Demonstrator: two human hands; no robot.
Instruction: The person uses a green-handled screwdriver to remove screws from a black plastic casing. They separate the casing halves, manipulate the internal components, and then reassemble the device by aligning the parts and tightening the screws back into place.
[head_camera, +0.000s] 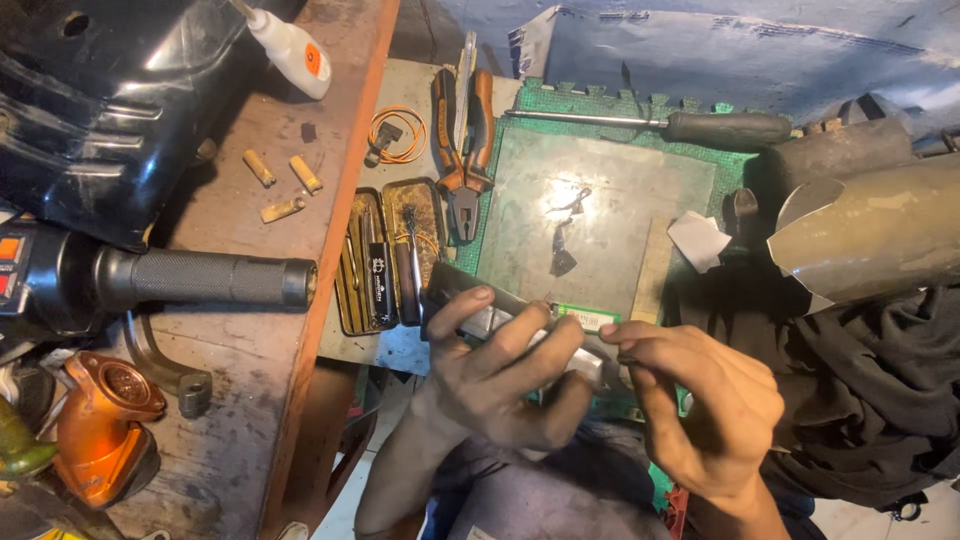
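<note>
My left hand grips a small grey, box-shaped metal part low in the middle of the view, fingers wrapped over its top. My right hand meets it from the right, thumb and fingers pinching the part's right end. What the fingertips pinch is too small to make out. Both hands hover over the near edge of a worn green work mat, just above a small green circuit board. A dark flat piece pokes out behind my left fingers.
Orange-handled pliers, a long screwdriver and an open tin of small tools lie beyond the hands. A wooden bench at left carries a black handlebar grip, a glue bottle and an orange metal part. Dark cloth lies right.
</note>
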